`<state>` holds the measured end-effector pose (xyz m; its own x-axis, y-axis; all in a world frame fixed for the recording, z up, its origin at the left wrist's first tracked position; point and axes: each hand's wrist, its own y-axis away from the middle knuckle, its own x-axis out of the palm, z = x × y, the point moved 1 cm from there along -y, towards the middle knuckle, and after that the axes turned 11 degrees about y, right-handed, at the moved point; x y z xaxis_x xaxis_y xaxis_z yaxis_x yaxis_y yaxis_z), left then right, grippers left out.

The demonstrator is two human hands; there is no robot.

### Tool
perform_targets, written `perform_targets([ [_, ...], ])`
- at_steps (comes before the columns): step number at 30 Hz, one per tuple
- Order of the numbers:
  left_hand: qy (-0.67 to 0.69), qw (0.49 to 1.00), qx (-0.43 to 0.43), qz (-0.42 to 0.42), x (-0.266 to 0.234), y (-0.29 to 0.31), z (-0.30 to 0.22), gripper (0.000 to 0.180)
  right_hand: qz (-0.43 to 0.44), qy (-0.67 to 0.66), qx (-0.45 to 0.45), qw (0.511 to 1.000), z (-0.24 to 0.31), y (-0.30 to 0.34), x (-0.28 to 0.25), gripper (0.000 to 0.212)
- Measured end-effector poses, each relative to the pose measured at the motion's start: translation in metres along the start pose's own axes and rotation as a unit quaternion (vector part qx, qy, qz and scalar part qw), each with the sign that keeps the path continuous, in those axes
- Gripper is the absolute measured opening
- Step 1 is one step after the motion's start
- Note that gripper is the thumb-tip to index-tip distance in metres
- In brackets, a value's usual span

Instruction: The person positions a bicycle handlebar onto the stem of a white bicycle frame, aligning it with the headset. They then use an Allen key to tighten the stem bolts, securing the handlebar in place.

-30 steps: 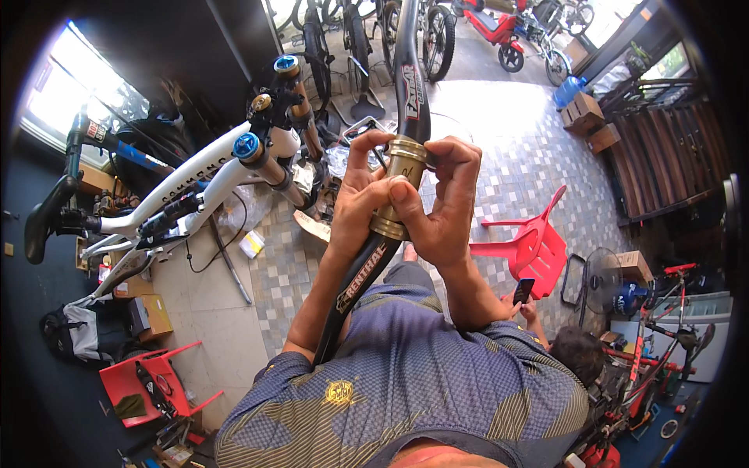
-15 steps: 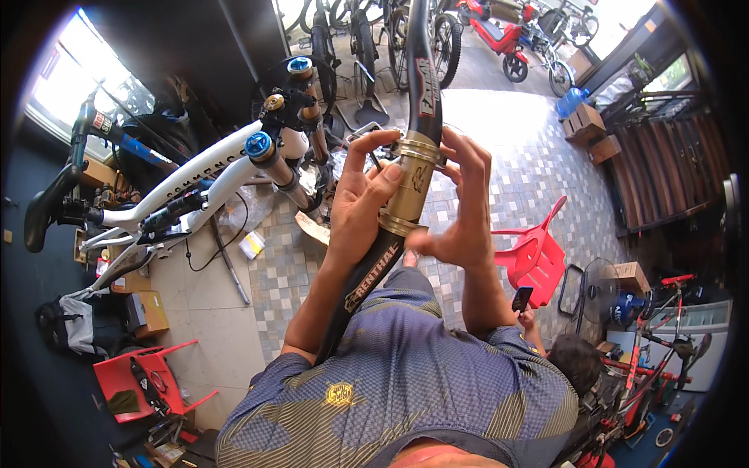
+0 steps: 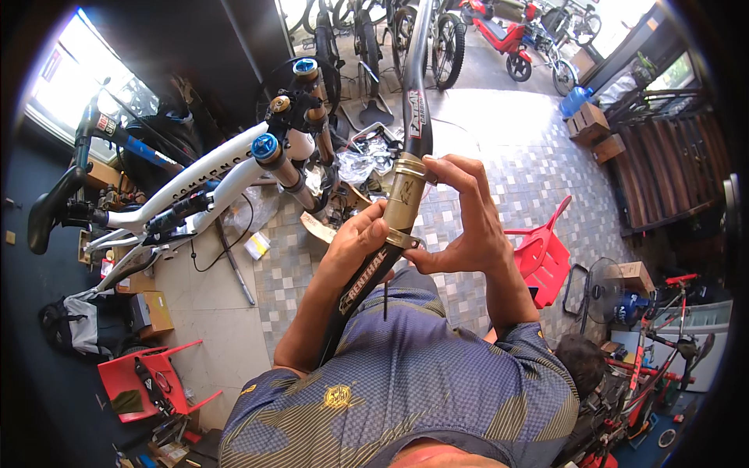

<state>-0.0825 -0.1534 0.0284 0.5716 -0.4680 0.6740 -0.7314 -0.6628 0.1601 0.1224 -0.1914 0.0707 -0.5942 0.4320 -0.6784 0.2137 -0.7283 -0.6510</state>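
I hold a long black handlebar (image 3: 416,117) upright in front of my chest. A gold metal sleeve (image 3: 404,203) sits around its middle. My left hand (image 3: 355,246) grips the bar just below the sleeve. My right hand (image 3: 468,226) spans the sleeve, fingers at its top rim and thumb at its lower end. A thin dark rod (image 3: 385,300) hangs down below the sleeve where the two hands meet; which hand holds it I cannot tell.
A white bicycle frame (image 3: 203,175) with blue-capped fork tubes stands at my left. Red plastic chairs are at the right (image 3: 546,253) and lower left (image 3: 148,378). A floor fan (image 3: 601,292), cardboard boxes, parked bicycles and a red scooter (image 3: 499,35) surround the tiled floor. Another person's head (image 3: 581,363) shows at lower right.
Both hands were clasped over the sleeve. My left hand has slid down below it and my right hand has spread its fingers along the sleeve's length.
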Motion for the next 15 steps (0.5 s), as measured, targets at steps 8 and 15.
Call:
perform_targets([
  [8, -0.197, 0.977, -0.043, 0.07, -0.002, -0.002, -0.011, 0.059, -0.099, -0.331, 0.224, 0.911, -0.067, -0.002, -0.029, 0.107],
  [15, -0.276, 0.93, -0.08, 0.23, -0.03, -0.045, 0.025, 0.059, 0.186, -0.609, 0.222, 0.739, -0.087, 0.027, 0.022, 0.069],
])
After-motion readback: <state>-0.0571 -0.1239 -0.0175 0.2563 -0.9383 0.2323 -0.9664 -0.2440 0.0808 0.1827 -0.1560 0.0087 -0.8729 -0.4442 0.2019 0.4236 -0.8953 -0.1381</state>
